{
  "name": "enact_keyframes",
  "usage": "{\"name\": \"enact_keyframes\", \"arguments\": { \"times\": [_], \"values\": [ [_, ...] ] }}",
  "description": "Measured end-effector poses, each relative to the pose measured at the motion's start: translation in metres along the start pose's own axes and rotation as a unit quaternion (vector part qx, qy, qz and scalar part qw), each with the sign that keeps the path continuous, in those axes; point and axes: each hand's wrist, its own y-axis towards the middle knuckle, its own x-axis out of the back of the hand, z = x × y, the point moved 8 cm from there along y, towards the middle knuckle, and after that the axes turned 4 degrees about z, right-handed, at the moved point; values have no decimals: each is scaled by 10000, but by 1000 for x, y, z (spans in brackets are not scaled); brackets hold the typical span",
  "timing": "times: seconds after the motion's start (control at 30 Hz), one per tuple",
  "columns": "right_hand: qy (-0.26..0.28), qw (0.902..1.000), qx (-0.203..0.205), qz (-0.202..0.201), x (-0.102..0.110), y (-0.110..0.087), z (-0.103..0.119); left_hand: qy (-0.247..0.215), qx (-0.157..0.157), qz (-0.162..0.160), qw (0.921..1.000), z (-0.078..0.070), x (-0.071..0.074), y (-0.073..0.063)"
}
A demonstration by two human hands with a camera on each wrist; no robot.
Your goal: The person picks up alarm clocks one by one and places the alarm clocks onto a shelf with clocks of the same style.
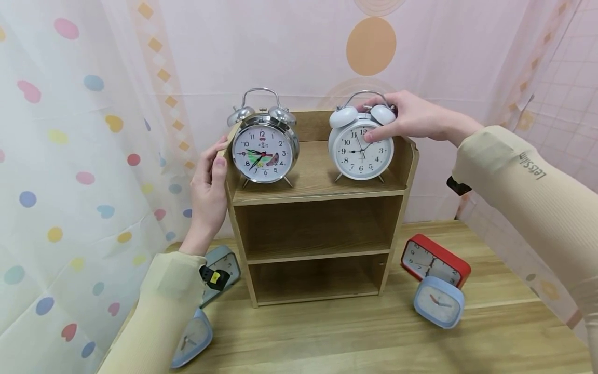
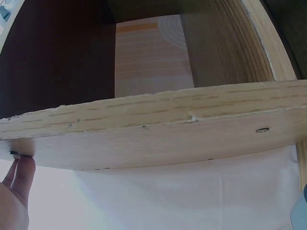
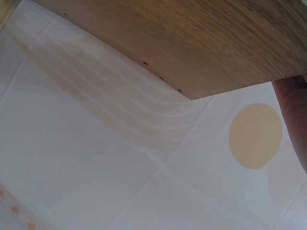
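On the top tier of a small wooden shelf [image 1: 318,198] stand two twin-bell alarm clocks. The silver alarm clock [image 1: 264,150] is at the left, its face toward me. At the right is the white alarm clock [image 1: 361,150], upright on two thin legs. My right hand [image 1: 411,117] grips it from above, thumb over the face and the other fingers behind the bells. My left hand [image 1: 208,192] rests against the shelf's left side panel, and its fingertips touch the outer face of that panel [image 2: 168,143] in the left wrist view. Only a bit of my right hand [image 3: 293,110] shows in the right wrist view.
Right of the shelf, a red clock [image 1: 436,259] and a light blue clock [image 1: 439,302] lie close together on the wooden table [image 1: 327,340]. Two more bluish clocks stand at the left, partly behind my left forearm. A patterned curtain [image 1: 299,57] hangs behind.
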Motion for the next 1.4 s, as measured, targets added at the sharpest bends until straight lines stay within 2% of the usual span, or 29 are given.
{"name": "enact_keyframes", "arguments": {
  "times": [0.3, 0.5, 0.7, 1.07, 1.4],
  "values": [
    [-50, 9999, -120, 39, 1, -4, -3, 60, -37, -7, 10000, 1, 0, 1],
    [247, 9996, 142, 17, 2, -9, 1, 18, -58, -46, 10000, 1, 2, 0],
    [181, 9995, 247, -75, 4, -15, 1, 9, -24, -75, 10000, 1, 3, 1],
    [386, 9990, 129, -189, 8, -28, -5, 97, -2, -87, 9999, 2, 2, 1],
    [523, 9974, 63, -491, 19, -42, -17, 36, -51, -89, 9999, 2, 0, 2]
  ]
}}
